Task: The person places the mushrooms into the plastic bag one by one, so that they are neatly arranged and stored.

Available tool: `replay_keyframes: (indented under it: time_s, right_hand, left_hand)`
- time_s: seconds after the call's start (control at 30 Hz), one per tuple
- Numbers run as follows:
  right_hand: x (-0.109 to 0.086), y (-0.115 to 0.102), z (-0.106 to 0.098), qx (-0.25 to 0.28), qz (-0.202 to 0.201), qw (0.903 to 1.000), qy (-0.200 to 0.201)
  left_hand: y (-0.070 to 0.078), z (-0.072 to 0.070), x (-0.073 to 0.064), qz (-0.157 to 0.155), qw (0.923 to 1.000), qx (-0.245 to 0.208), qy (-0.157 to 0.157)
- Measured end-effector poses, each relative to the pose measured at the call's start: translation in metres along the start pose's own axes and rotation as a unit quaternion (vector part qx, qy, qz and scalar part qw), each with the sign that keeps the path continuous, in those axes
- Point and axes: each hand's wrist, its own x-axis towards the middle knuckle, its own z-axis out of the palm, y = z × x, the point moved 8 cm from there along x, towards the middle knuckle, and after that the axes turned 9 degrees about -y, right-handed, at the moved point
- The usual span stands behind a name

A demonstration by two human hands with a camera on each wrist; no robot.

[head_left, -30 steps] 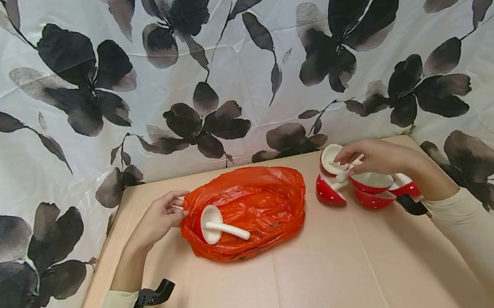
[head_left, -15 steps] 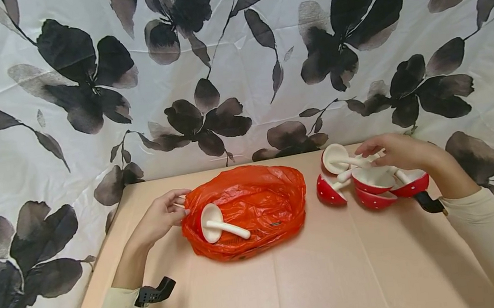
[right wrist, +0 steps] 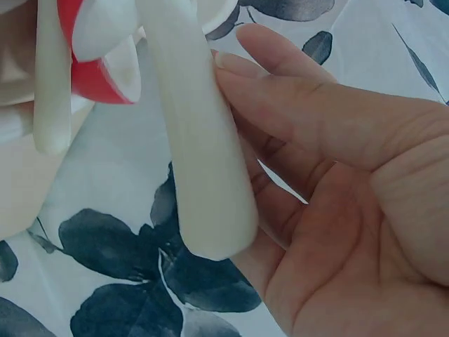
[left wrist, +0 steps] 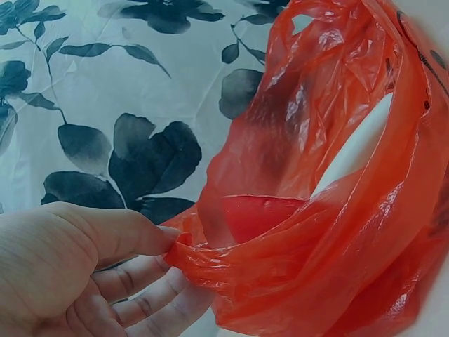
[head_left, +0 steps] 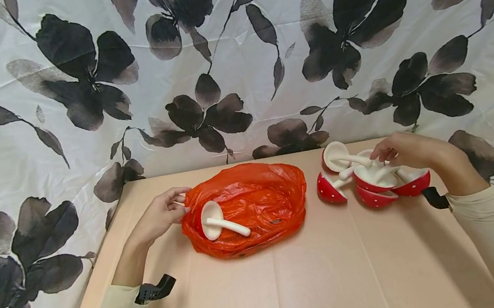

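My left hand [head_left: 159, 217] pinches the edge of a red plastic bag [head_left: 275, 196] between thumb and fingers, as the left wrist view shows [left wrist: 140, 260]. At the bag's left end lies a mushroom-shaped piece [head_left: 225, 226], its white underside and stem facing up. Several more toy mushrooms [head_left: 415, 185], red caps with white dots and white stems, sit in a heap on the right. My right hand [head_left: 407, 151] is over that heap with fingers loosely bent. In the right wrist view its thumb lies close beside a white stem [right wrist: 203, 154]; no clear grip shows.
The light wooden-toned table [head_left: 316, 278] runs back to a white cloth [head_left: 266, 85] printed with dark flowers. One mushroom [head_left: 331, 190] lies on its side at the heap's left. Another, stem outward, rests behind it [head_left: 336, 156].
My right hand has moved to the right, away from the rear-left mushroom, across the heap. The left hand and the bag hold nearly the same place.
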Motion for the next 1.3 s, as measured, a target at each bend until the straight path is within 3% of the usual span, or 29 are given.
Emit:
replay_keyframes:
  time_s: [0.53,0.9,1.3]
  right_hand:
    - [-0.005,0.019,0.009,-0.022,0.088,0.9935,-0.069]
    - [-0.009,0.015,0.006,-0.021,0.058,0.9966,-0.055]
    - [-0.005,0.003,-0.01,-0.035,-0.004,0.999,0.027]
  left_hand:
    - [0.005,0.002,-0.004,0.003,1.0,-0.004,0.006]
    - [0.004,0.001,-0.002,0.005,1.0,0.005,0.006]
    - [0.005,0.003,0.003,0.003,0.9999,0.001,0.011]
